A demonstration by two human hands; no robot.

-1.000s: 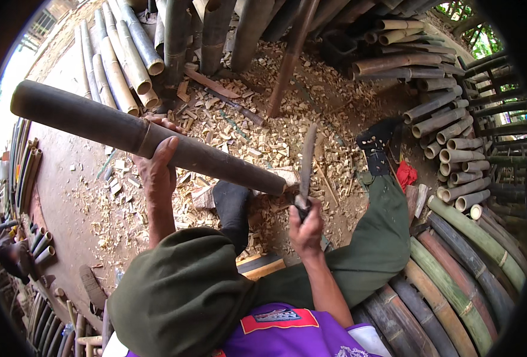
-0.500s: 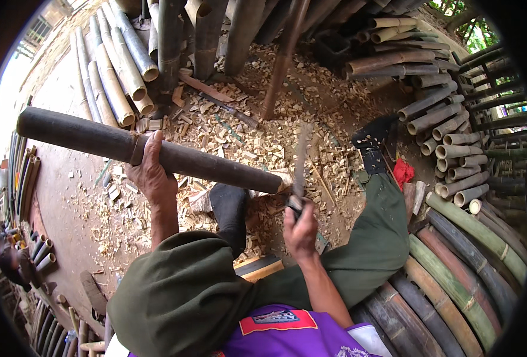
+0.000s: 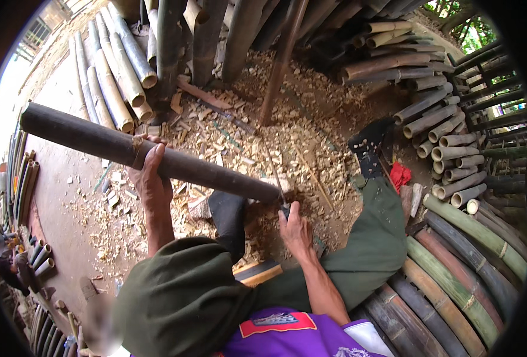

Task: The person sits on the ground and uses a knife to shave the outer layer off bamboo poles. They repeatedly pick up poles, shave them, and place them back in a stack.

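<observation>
My left hand (image 3: 149,169) is wrapped round a dark bamboo tube (image 3: 201,172) near its ring-like node. The tube slants from the upper left down to the right, its lower end near a pale wooden block (image 3: 278,181). My right hand (image 3: 297,231) grips the black handle of a tool with a long thin blade (image 3: 271,159). That blade points away from me, seen nearly edge-on, and crosses at the tube's lower end; whether it touches the tube I cannot tell. Whether it is a saw or a knife is unclear.
Wood chips (image 3: 311,119) cover the ground. Another long-handled blade (image 3: 216,107) lies beyond the tube. A brown pole (image 3: 280,65) rises ahead. Cut bamboo tubes (image 3: 430,122) are stacked at the right, with longer poles (image 3: 454,268) nearer me. My dark-socked foot (image 3: 228,217) is below the tube.
The tool's blade has swung left and turned edge-on, toward the tube's lower end. My right hand has shifted slightly; the left keeps its hold on the tube.
</observation>
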